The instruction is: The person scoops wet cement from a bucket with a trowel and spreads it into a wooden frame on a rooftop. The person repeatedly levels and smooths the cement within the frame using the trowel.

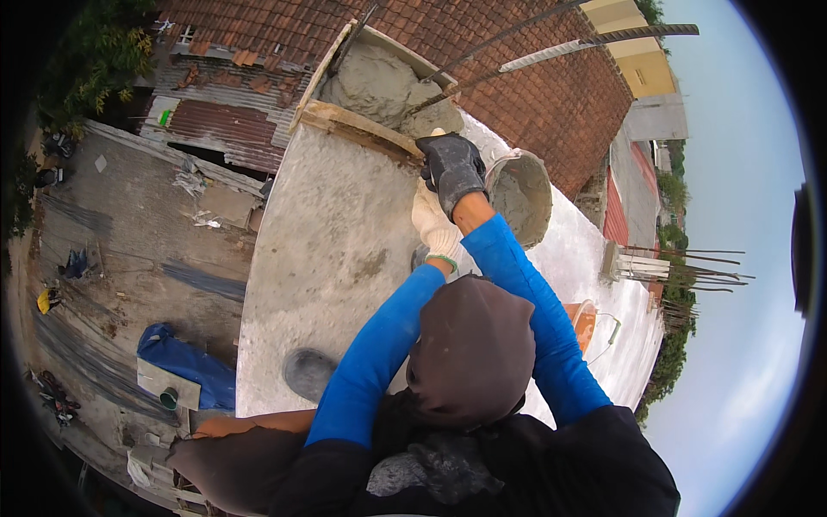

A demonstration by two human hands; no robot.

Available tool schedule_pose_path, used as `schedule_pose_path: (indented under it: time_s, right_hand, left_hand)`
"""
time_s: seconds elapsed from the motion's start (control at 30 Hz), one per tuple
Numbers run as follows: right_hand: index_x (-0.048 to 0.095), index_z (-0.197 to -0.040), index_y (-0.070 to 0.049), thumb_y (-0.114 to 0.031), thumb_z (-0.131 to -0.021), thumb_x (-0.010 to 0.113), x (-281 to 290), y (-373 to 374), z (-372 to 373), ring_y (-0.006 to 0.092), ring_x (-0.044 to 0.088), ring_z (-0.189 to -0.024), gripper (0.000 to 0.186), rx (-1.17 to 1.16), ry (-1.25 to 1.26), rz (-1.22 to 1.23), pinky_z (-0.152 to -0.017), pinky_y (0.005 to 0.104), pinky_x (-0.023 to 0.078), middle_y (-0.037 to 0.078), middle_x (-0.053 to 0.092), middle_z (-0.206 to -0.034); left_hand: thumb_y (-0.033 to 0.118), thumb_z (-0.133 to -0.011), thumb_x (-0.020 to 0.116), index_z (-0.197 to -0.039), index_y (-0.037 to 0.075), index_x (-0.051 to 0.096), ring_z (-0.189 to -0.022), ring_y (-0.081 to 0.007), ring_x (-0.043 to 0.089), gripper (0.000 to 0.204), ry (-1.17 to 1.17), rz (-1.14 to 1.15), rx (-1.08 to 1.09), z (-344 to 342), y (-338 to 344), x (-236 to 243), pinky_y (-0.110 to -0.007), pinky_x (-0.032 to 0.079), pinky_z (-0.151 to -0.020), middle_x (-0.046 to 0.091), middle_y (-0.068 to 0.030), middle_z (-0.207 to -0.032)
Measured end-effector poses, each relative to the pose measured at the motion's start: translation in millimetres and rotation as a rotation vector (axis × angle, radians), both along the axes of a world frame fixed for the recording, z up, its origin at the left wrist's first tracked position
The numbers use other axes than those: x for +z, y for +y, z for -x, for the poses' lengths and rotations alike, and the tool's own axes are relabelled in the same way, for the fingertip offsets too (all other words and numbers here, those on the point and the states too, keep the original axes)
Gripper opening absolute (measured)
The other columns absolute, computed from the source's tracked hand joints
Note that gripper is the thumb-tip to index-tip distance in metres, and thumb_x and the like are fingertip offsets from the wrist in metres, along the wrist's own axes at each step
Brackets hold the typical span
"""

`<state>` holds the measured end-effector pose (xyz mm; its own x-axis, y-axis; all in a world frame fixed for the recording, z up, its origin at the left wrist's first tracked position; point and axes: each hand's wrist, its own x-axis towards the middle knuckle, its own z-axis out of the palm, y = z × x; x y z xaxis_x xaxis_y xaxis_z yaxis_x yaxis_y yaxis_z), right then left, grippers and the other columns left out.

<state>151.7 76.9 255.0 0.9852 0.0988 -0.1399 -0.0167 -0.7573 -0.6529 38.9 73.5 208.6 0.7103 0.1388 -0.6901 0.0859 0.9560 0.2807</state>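
My right hand (450, 170), in a black glove, is closed at the lower corner of a wooden form box (353, 122); what it grips is hidden. My left hand (431, 215), in a cream knit glove, reaches up beneath it, its fingers mostly covered by the right. Grey wet concrete (373, 86) fills the box, with rebar (543, 53) projecting over it. Just right of my hands a bucket (531, 207) holds grey mix.
I am high on a concrete slab (314, 224), a grey boot (307, 372) near its left edge. An orange bucket (582, 323) sits at right, rebar stubs (706, 267) beyond. Tiled roofs (551, 112) surround me; far below lies a yard (112, 198) with a blue tarp (185, 362).
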Motion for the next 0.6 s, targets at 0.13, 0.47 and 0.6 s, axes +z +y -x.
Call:
schedule_pose_path:
  time_s: [0.13,0.47,0.6]
  right_hand:
    - [0.071,-0.104,-0.003,-0.031,-0.09,0.071,-7,-7,5,0.0326,0.069,-0.084,0.032,-0.058,-0.024,0.303,-0.071,0.043,0.052,0.018,0.073,-0.092]
    - [0.064,-0.126,-0.002,-0.037,-0.091,0.068,52,9,29,0.045,0.068,-0.101,0.05,-0.1,-0.128,0.503,-0.083,0.0473,0.054,0.025,0.072,-0.107]
    - [0.064,-0.122,-0.003,-0.036,-0.091,0.069,57,5,33,0.0416,0.067,-0.096,0.046,-0.085,-0.201,0.414,-0.079,0.0461,0.054,0.023,0.071,-0.104]
  left_hand:
    - [0.046,-0.113,0.049,-0.123,-0.007,0.068,-0.096,-0.0241,0.069,0.058,0.028,0.015,-0.039,13,-1,0,-0.036,0.054,-0.087,0.074,-0.0121,-0.111]
    - [0.048,-0.113,0.047,-0.124,-0.008,0.068,-0.098,-0.0216,0.069,0.06,-0.023,-0.229,-0.004,-10,4,5,-0.034,0.055,-0.088,0.075,-0.0109,-0.114]
    - [0.05,-0.112,0.047,-0.12,-0.009,0.069,-0.094,-0.0207,0.068,0.063,0.06,-0.359,-0.134,-14,6,8,-0.034,0.054,-0.087,0.074,-0.011,-0.109]
